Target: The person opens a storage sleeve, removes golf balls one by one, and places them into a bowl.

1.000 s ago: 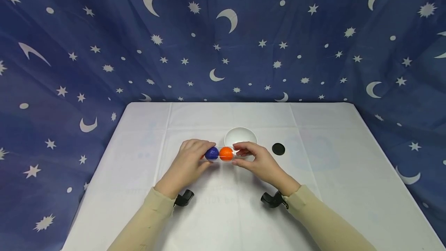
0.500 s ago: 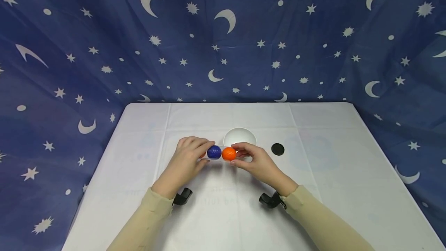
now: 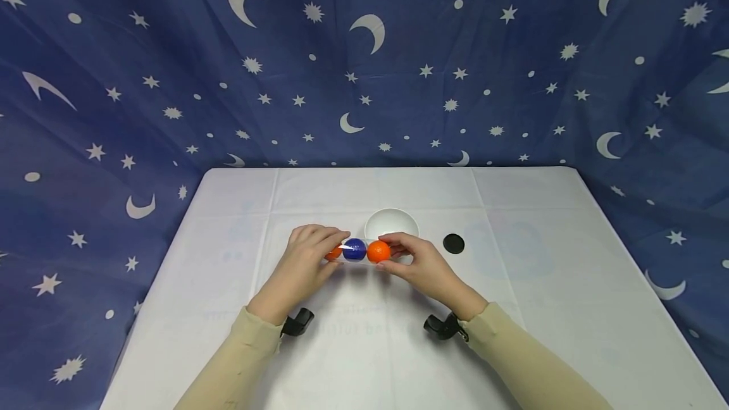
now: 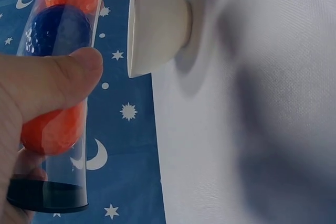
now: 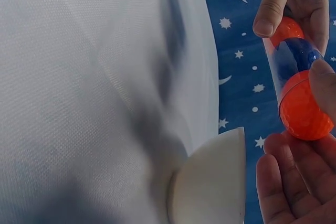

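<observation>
A clear tube [image 4: 76,170] with a dark cap [image 4: 50,195] at one end lies sideways between the hands, above the table. My left hand [image 3: 302,267] grips it near the capped end, thumb across it. Inside, a blue dimpled golf ball [image 3: 354,250] sits between two orange ones, the near-left orange golf ball [image 4: 55,129] partly behind the left thumb. The other orange golf ball [image 5: 306,109] bulges from the open end. My right hand [image 3: 424,264] pinches that end between thumb and forefinger, its other fingers [image 5: 302,171] close below the ball.
A white bowl [image 3: 392,221] stands just behind the tube. To its right lies a black disc [image 3: 454,243] on the white-covered table [image 3: 376,359]. A blue curtain [image 3: 501,43] with moons and stars hangs behind the table.
Inside the tube the balls have shifted right, toward the right hand, and more of the left orange ball shows. Both hands have stayed nearly in place.
</observation>
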The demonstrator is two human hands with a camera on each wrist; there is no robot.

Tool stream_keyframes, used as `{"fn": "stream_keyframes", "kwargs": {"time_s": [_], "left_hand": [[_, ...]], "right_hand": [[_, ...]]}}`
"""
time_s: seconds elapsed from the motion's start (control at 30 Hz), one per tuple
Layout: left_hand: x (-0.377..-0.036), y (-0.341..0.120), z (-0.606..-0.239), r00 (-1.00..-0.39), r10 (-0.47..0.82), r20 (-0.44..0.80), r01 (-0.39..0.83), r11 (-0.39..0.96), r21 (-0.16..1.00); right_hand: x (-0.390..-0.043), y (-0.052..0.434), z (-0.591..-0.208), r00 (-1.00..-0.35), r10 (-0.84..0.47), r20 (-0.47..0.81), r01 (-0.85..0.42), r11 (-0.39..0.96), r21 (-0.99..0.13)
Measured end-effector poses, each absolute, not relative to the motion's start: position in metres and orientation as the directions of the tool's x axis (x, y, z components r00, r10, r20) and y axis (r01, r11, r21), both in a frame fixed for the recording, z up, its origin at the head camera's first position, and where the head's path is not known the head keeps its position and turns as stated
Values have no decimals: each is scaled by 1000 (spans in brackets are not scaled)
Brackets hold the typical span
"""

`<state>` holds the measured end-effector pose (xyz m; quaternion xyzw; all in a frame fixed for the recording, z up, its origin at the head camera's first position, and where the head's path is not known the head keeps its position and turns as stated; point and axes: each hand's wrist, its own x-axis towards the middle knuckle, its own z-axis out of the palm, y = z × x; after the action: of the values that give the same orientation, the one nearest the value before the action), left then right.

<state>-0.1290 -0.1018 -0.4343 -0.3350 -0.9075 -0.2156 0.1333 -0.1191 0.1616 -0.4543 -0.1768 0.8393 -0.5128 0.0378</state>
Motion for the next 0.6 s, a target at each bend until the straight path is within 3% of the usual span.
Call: {"fn": "stream_keyframes", "kwargs": {"time_s": [0.6], "left_hand": [[-126, -103, -438, -753, 534, 385, 654, 666, 357]], "right_hand": [[-118, 160, -456, -940, -309, 142, -279, 461, -842]]}}
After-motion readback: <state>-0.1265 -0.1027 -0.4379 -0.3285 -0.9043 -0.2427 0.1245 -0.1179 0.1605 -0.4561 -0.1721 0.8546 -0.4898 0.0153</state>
